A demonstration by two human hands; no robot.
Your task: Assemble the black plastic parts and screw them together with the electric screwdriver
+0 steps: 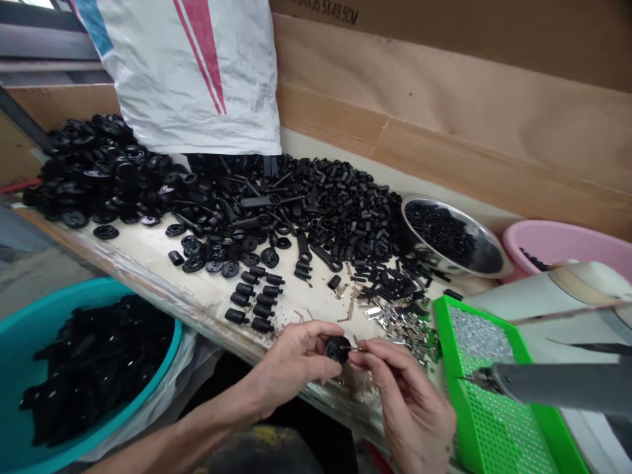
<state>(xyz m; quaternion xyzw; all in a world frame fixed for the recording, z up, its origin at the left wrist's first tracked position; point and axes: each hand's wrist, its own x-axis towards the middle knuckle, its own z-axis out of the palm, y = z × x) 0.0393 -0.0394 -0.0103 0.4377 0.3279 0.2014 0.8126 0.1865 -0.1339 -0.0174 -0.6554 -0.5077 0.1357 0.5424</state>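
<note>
Black and round, the small plastic part (338,349) sits just above the front edge of the table (143,257), closed inside the left hand's fingers (316,336) on the left hand (291,365). The right hand's fingers (375,352) on the right hand (407,401) are pinched shut on a thin metal pin (354,349), which meets the side of the part.

Just beyond the hands lies a heap of silver metal pieces (405,322). Farther along the table spread black plastic tubes (345,210), wheels (99,164) and arms (316,253). A steel bowl (451,237) of black pieces stands beside a pink basin (557,247). A green perforated tray (486,388) sits to the right, under a grey-handled tool (557,385), and a teal basin (74,329) of black parts sits below the table on the left. A woven sack (187,72) leans against the back.
</note>
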